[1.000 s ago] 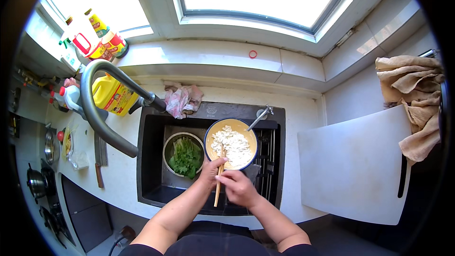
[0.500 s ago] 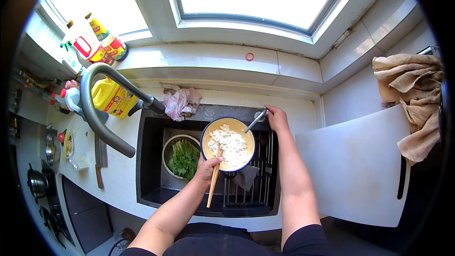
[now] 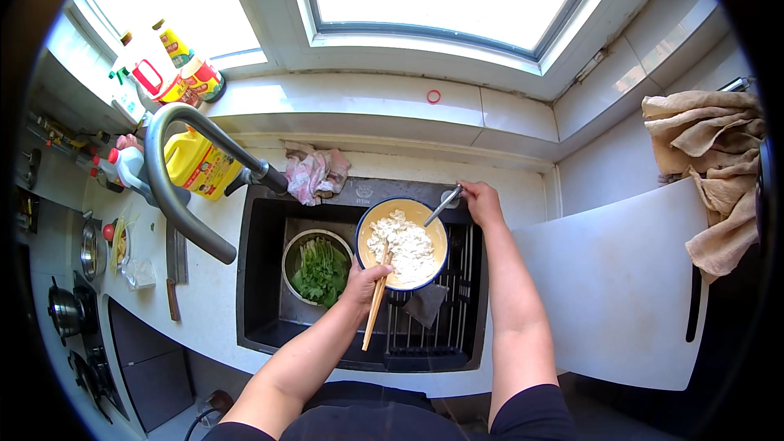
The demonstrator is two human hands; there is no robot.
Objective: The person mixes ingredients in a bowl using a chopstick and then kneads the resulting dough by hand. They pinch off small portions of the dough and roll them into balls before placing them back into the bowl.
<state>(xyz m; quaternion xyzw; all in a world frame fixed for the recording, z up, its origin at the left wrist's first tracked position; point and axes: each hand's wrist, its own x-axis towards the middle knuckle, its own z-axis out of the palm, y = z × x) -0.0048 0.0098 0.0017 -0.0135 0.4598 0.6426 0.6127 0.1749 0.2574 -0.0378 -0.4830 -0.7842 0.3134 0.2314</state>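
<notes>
Now the left hand (image 3: 366, 281) keeps pinching the wooden chopsticks (image 3: 376, 300) at the near rim of the yellow bowl (image 3: 403, 242), which sits on the sink rack (image 3: 425, 327). Since one second, the right hand (image 3: 480, 201) went from the chopsticks to the metal ladle (image 3: 442, 207), fingers closed on its handle. Free room lies right, over the white board (image 3: 616, 294).

A round bowl (image 3: 403, 243) with a blue rim and yellowish inside sat on the dark rack over the right half of the sink, heaped with white crumbly food, a metal spoon (image 3: 442, 207) leaning out over its upper right edge. The left hand (image 3: 365, 284) gripped a pair of wooden chopsticks (image 3: 376, 301) at the bowl's near rim, tips in the food and ends slanting down toward the person. The right hand (image 3: 482, 202) pinched the spoon's handle just beyond the rim.
</notes>
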